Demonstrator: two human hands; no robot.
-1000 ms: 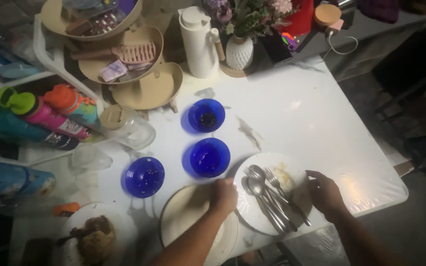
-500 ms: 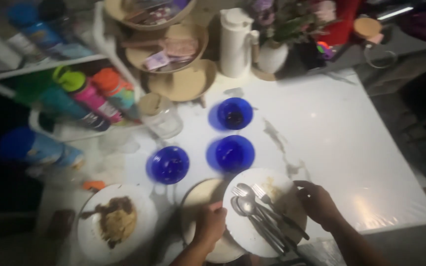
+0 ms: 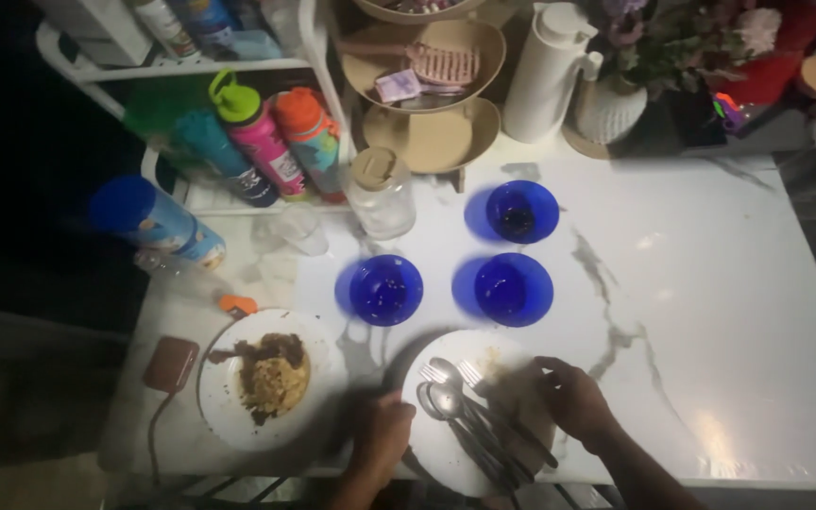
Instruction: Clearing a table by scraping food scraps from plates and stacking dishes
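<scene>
- While both hands grip one white plate [image 3: 465, 416] at the near edge of the marble bench [image 3: 710, 312], the left hand [image 3: 384, 436] closes on its left rim and the right hand [image 3: 573, 397] on its right rim.
- The plate lies between the hands, each touching it, neither nearer than the other.
- Forks and spoons [image 3: 469, 416] lie on it, long axes running from upper left to lower right, handles toward the right hand.
- A darker plate edge [image 3: 397, 378] shows just beneath, to the left.
- Three blue bowls [image 3: 514, 288] sit beyond; a plate of leftover food [image 3: 271, 378] lies left.
</scene>
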